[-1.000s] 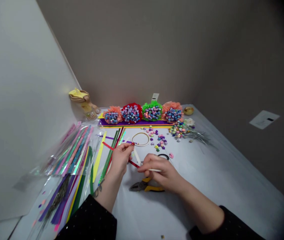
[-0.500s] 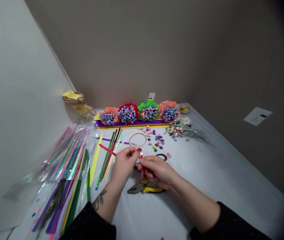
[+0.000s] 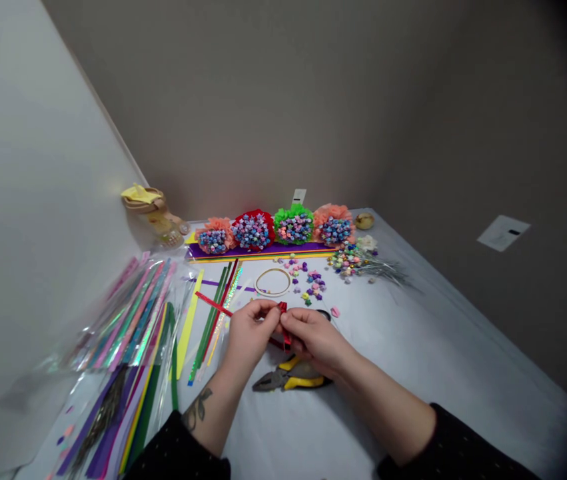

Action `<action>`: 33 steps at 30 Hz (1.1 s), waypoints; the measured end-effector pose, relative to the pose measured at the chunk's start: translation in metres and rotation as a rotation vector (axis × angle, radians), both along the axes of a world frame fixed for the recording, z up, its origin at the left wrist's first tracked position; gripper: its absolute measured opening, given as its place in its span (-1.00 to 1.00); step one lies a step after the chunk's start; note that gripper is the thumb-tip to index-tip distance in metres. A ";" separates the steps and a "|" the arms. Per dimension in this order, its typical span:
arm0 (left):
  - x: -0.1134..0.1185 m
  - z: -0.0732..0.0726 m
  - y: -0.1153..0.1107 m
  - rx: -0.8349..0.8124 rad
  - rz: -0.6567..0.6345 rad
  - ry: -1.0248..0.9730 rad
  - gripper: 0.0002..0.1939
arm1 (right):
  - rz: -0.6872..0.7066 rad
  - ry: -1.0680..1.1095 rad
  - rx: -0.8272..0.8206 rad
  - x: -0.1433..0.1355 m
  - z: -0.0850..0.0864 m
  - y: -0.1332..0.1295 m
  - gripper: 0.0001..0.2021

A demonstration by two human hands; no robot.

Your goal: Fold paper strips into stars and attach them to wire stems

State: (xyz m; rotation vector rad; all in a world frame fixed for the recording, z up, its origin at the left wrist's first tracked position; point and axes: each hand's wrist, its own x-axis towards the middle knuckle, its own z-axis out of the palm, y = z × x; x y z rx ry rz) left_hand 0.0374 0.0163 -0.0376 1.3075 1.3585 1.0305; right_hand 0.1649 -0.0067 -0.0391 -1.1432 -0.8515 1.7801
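A shiny red paper strip (image 3: 286, 340) is pinched between both hands above the middle of the table. My left hand (image 3: 252, 328) is closed on its folded upper end, fingertips and thumb together. Facing it, my right hand (image 3: 316, 333) grips the same strip, and the fingertips of both hands nearly touch. Part of the strip hangs below the fingers; the fingers hide much of the fold. Under my right hand lie pliers (image 3: 283, 380) with yellow and black handles. Another red strip (image 3: 213, 303) reaches out left from behind my left hand.
Green strips (image 3: 210, 320) and a yellow strip (image 3: 189, 327) lie left of my hands, beside plastic packs of coloured strips (image 3: 133, 313). Beyond are a hoop (image 3: 273, 283), small paper stars (image 3: 316, 283), a star bouquet (image 3: 252, 230) among several, and wire stems (image 3: 388, 270).
My two hands have come closer together at the red strip, and its upper end is now held between both sets of fingertips. The view has shifted slightly.
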 end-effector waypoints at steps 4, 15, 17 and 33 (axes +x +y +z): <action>-0.001 0.003 0.001 0.055 -0.004 0.018 -0.91 | -0.095 -0.077 0.050 0.000 -0.004 0.001 -0.55; 0.003 0.006 -0.004 -0.068 -0.156 -0.087 -0.79 | -0.427 -0.374 0.474 0.003 -0.006 0.002 -0.87; 0.002 0.005 -0.004 -0.060 -0.169 -0.066 -0.80 | -0.376 -0.347 0.471 0.003 -0.004 0.001 -0.88; -0.020 0.004 0.010 -0.277 -0.127 -0.098 -0.89 | -0.598 -0.315 0.751 0.067 0.016 0.018 -0.59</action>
